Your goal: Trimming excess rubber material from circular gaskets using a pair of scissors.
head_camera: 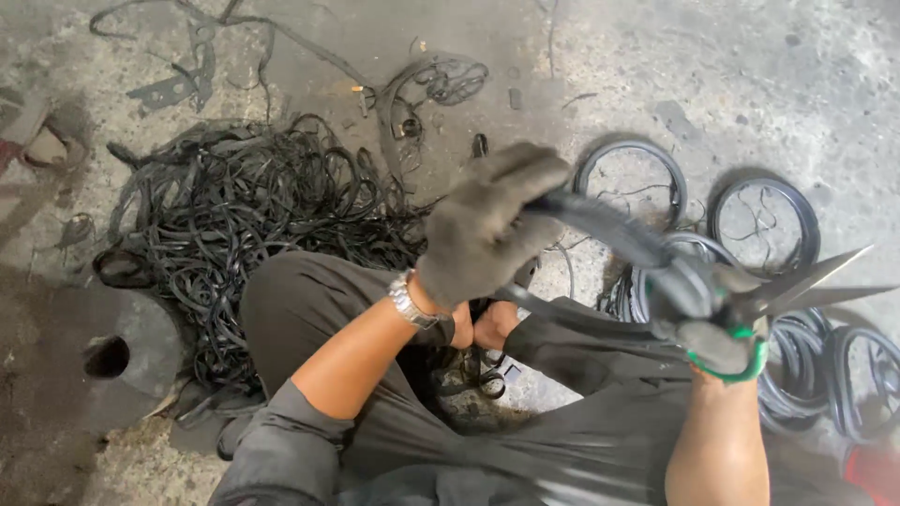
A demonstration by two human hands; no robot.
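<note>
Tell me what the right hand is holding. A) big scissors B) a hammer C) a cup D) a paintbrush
A: the gloved right hand grips big scissors, with their pointed blades sticking out to the right, while the left hand holds a black rubber strip.

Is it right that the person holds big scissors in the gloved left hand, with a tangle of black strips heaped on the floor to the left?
Not quite: the head view shows the scissors in the gloved right hand. The left hand grips a black rubber strip. The tangle of black strips is as said.
</note>
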